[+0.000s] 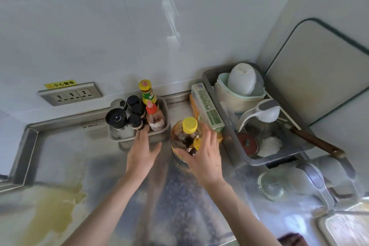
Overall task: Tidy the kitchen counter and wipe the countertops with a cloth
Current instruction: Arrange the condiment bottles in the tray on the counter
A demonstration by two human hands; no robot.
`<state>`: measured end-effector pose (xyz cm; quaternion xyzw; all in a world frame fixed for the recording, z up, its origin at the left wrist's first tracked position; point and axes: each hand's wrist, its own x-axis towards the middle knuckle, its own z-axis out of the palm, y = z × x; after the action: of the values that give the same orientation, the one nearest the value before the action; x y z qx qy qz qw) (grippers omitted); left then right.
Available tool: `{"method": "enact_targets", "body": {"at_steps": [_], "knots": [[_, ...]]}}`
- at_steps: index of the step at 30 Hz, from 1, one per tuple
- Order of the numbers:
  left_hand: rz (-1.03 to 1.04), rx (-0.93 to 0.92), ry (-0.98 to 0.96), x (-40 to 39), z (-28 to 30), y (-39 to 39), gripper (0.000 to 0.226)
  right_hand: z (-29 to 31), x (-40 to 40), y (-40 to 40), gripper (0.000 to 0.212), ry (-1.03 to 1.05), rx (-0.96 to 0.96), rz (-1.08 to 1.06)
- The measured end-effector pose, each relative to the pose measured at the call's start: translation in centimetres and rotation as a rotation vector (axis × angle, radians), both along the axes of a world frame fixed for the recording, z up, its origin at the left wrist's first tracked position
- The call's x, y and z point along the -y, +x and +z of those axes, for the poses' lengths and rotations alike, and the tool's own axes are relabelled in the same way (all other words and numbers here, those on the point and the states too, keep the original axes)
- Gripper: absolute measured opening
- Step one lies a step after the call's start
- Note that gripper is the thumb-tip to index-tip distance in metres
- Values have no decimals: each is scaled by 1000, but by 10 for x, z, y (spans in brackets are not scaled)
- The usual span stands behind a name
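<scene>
Head view: the left hand [142, 151] lies open, fingers spread, fingertips at the front rim of a grey condiment tray [165, 114] on the steel countertop [79, 158]. The right hand [203, 156] curls loosely round an oil bottle [184, 138] with a yellow cap, standing just right of the tray; whether it truly grips I cannot tell. In the tray stand dark-capped spice jars [135, 112], a red-capped bottle [152, 118] and a green-labelled bottle [146, 92], print unreadable. Above the wall socket [70, 94] a yellow sticker [61, 84] reads "小心触电". A yellowish stain [54, 205] marks the countertop at left. No cloth is identifiable
</scene>
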<state>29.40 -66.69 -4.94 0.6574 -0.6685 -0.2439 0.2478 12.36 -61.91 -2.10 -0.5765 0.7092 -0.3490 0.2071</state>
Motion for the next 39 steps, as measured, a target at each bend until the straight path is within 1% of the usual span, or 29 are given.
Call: {"method": "enact_targets", "body": {"at_steps": [2,4,8,12,16,18,20,22,24,26,28,30,33,36,39], "knots": [[-31,-102,40,-14,-1,-2,53,-5,6,11,97,35,95,-34],[-55,-209,110,-20,1,-4,45,-10,10,14,94,19,197,-54],[-98,-388,205,-15,13,-8,35,-7,23,-8,87,19,311,51],[-86,-394,185,-7,23,-10,28,1,51,-28,86,68,315,163],[-97,-393,206,6,28,-12,31,7,88,-36,91,116,248,244],[-99,-380,207,15,30,-11,33,8,108,-37,90,133,247,260],[-75,-349,194,22,30,-9,34,10,129,-36,87,131,277,288],[-49,-268,169,24,27,-5,34,13,147,-34,83,131,281,347],[-68,-129,105,22,18,2,40,13,164,-34,83,136,268,399],[-104,97,72,21,6,7,53,12,179,-36,86,145,279,418],[-142,331,169,21,-6,11,72,9,190,-39,87,155,294,432],[-187,454,308,23,-17,10,81,8,197,-41,87,179,294,456],[-232,498,427,24,-27,5,88,5,204,-43,86,218,355,464],[-233,494,450,23,-33,6,91,1,207,-41,90,244,417,416],[-252,487,460,24,-32,10,89,-1,201,-38,94,186,315,354]]}}
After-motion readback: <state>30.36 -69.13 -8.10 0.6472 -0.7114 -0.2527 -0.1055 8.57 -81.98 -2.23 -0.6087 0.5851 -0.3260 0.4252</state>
